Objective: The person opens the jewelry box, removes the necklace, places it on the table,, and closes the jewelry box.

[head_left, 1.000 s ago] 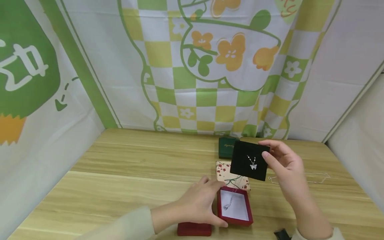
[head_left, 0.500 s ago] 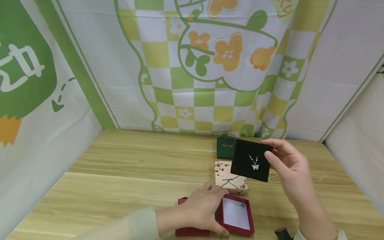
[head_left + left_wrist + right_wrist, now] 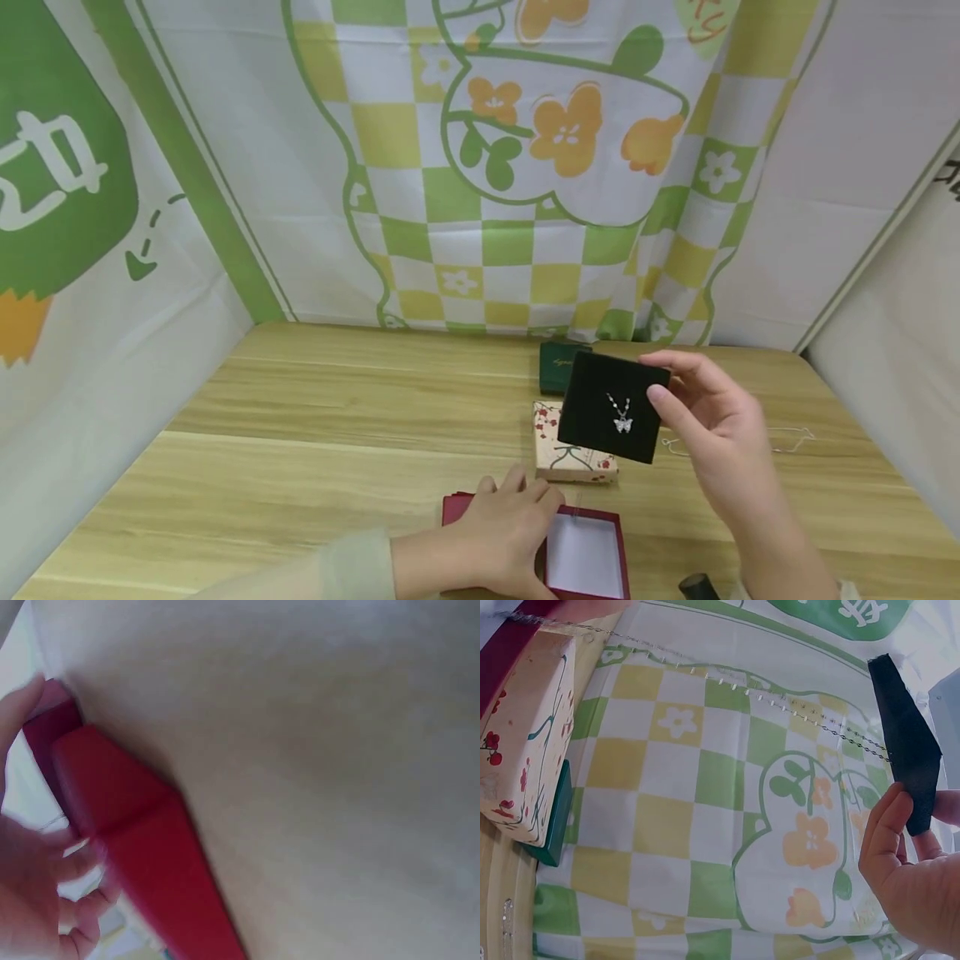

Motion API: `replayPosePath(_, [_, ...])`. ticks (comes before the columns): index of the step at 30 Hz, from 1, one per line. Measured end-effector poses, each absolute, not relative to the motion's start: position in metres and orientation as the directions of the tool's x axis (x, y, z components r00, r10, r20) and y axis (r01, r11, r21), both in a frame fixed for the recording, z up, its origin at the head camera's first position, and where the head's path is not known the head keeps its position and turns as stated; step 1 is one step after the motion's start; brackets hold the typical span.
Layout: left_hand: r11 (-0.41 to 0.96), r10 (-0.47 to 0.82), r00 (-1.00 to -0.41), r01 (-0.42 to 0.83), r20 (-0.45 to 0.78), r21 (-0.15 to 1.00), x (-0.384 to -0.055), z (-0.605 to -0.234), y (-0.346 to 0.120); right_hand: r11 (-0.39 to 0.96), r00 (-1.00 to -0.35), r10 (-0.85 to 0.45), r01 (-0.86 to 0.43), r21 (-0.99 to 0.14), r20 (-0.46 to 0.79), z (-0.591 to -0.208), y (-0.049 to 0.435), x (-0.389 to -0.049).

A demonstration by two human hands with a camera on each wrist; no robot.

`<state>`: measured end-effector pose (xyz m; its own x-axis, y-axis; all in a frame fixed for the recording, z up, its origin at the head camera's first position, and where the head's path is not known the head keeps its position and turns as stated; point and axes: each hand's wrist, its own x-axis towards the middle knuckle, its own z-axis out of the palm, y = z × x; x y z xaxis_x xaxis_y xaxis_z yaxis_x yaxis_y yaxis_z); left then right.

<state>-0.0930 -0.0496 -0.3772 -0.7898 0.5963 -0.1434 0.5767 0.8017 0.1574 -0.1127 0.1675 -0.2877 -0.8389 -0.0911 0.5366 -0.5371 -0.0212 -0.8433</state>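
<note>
My right hand pinches the right edge of a black square jewelry pad, thumb on its front. A silver butterfly pendant on a short beaded stretch of chain shows on the pad. From the pad's back, the necklace chain stretches down toward an open red gift box with a white inside. My left hand grips that box by its left side, thumb near and fingers at the far corner. Under and left of this hand lies another red box part, mostly hidden in the head view.
Behind the red box sits a cream floral box, with a dark green box farther back. A thin silver chain lies on the wooden table at right. A black object stands at the front edge.
The red box and my left hand have moved nearer to me. The chain that lay inside the box has come out of it. The pad shifted slightly right, then back left.
</note>
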Motion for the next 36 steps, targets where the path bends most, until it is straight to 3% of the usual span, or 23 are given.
replayPosePath(4, [0.778,0.624,-0.769,0.593,-0.142,0.206,-0.09,-0.366,-0.058,-0.053,-0.802,-0.108,-0.586,-0.809,0.588,-0.289,0.163,-0.11])
replayPosePath(9, [0.754,0.594,-0.803,0.539,-0.042,0.375,-0.09,-0.332,-0.081,-0.09,-0.762,-0.137,-0.627,-0.774,0.633,-0.291,0.158,-0.109])
replayPosePath(18, [0.419,0.594,-0.793,0.451,0.137,0.788,-0.099,-0.3,-0.105,-0.069,-0.765,-0.149,-0.624,-0.778,0.627,-0.29,0.157,-0.106])
replayPosePath(29, [0.214,0.445,-0.874,0.316,0.195,0.924,-0.1,-0.306,-0.094,-0.026,-0.777,-0.212,-0.601,-0.799,0.592,-0.293,0.15,-0.11])
replayPosePath(36, [0.154,0.424,-0.889,0.257,0.171,0.954,-0.098,-0.31,-0.087,0.051,-0.801,-0.26,-0.569,-0.821,0.539,-0.298,0.146,-0.108])
